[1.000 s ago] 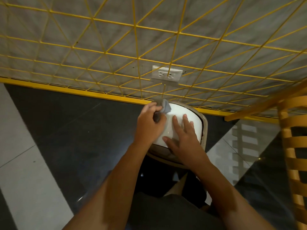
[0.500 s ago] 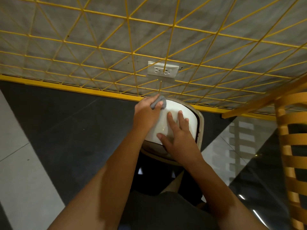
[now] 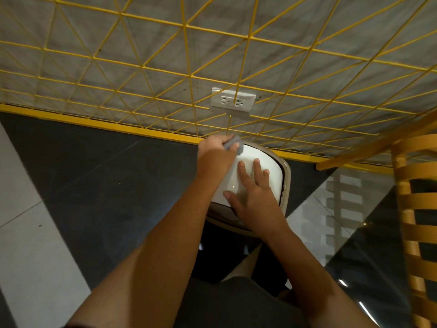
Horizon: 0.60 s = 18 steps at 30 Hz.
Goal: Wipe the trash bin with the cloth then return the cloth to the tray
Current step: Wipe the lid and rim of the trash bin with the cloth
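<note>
The trash bin (image 3: pixel 272 162) stands on the dark floor by the wall, seen from above, with a white lid and a beige rim. My left hand (image 3: pixel 216 157) grips a bunched grey cloth (image 3: pixel 234 144) at the lid's far left edge, close to the wall. My right hand (image 3: pixel 254 192) lies flat on the lid with fingers spread, holding it steady. The tray is not in view.
A yellow wire grid (image 3: pixel 189 74) covers the grey wall behind the bin, with a white power socket (image 3: pixel 233 101) just above it. A yellow slatted chair (image 3: pixel 418 209) stands at the right. Dark and light floor tiles (image 3: pixel 82 197) spread to the left.
My left hand has slid the cloth along the lid's left side toward the far edge by the wall. My right hand has stayed flat on the lid.
</note>
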Tool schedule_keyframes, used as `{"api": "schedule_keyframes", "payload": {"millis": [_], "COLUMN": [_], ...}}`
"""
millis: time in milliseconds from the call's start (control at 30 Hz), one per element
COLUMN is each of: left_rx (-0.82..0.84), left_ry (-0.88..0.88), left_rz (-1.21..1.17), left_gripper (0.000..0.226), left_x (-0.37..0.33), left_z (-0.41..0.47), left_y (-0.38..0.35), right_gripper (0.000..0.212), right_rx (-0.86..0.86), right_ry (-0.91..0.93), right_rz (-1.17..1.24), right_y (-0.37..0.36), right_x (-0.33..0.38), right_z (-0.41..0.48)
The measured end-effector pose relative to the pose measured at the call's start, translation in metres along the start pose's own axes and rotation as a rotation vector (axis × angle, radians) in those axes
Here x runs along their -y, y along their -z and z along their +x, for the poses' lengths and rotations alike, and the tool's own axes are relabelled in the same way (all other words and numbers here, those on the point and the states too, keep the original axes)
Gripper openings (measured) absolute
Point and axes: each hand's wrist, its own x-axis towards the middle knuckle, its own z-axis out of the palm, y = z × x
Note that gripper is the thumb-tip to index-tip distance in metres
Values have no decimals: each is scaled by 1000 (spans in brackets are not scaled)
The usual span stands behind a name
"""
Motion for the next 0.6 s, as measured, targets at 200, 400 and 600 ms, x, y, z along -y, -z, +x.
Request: {"api": "schedule_keyframes", "payload": {"millis": [200,400,600], "left_rx": [-59,-132,-80], "left_ry": [124,107,-36], "left_rz": [-61,-13,-20], "left_gripper": [25,21,24], "left_x": [8,25,-5], "left_z": [3,-28,-4], "left_y": [3,8,-10], "right_gripper": [74,74,75], "right_rx": [9,-5,-5], "right_ry": [-8,7,-4], "right_rz": [-18,-30,-39], "right_y": [0,-2,-3], "right_x": [2,1,1], "right_z": [0,1,2]}}
